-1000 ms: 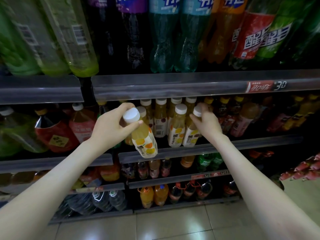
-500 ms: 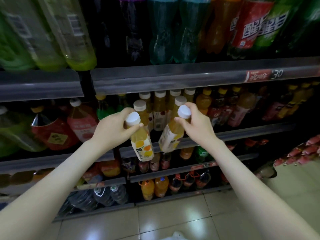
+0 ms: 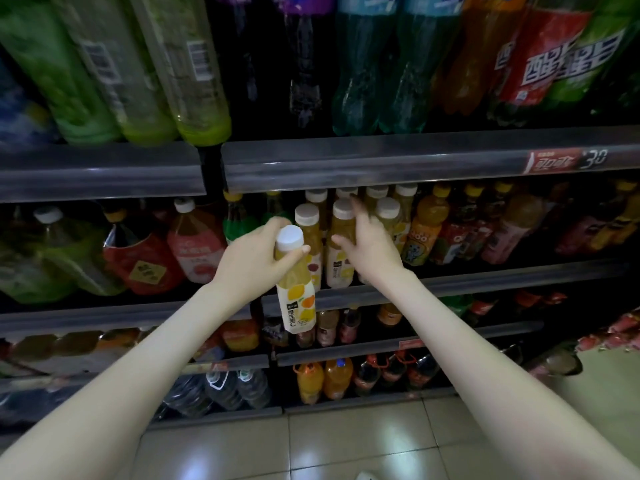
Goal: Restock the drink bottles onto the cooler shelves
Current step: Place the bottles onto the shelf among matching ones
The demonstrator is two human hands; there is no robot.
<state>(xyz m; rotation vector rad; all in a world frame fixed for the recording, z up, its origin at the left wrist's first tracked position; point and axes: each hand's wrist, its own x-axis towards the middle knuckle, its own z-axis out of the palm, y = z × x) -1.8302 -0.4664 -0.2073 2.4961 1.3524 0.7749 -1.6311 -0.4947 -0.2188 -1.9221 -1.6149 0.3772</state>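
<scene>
My left hand (image 3: 254, 261) grips the neck of a white-capped yellow juice bottle (image 3: 298, 306), held upright in front of the middle shelf rail (image 3: 502, 280). My right hand (image 3: 372, 247) is at the shelf with fingers spread and straight, against a matching juice bottle (image 3: 337, 268) that stands at the front of the row. Beside and behind it stand more of the same white-capped bottles (image 3: 388, 211).
Large soda bottles (image 3: 363, 81) fill the upper shelf above a price rail (image 3: 346, 168). Red and green big bottles (image 3: 145, 261) stand left, orange drinks (image 3: 426, 233) right. Lower shelves hold small bottles (image 3: 323, 379). Tiled floor (image 3: 329, 441) lies below.
My right hand has set its tilted juice bottle upright on the middle shelf and opened its fingers. My left hand still holds its bottle, now a little closer to the shelf.
</scene>
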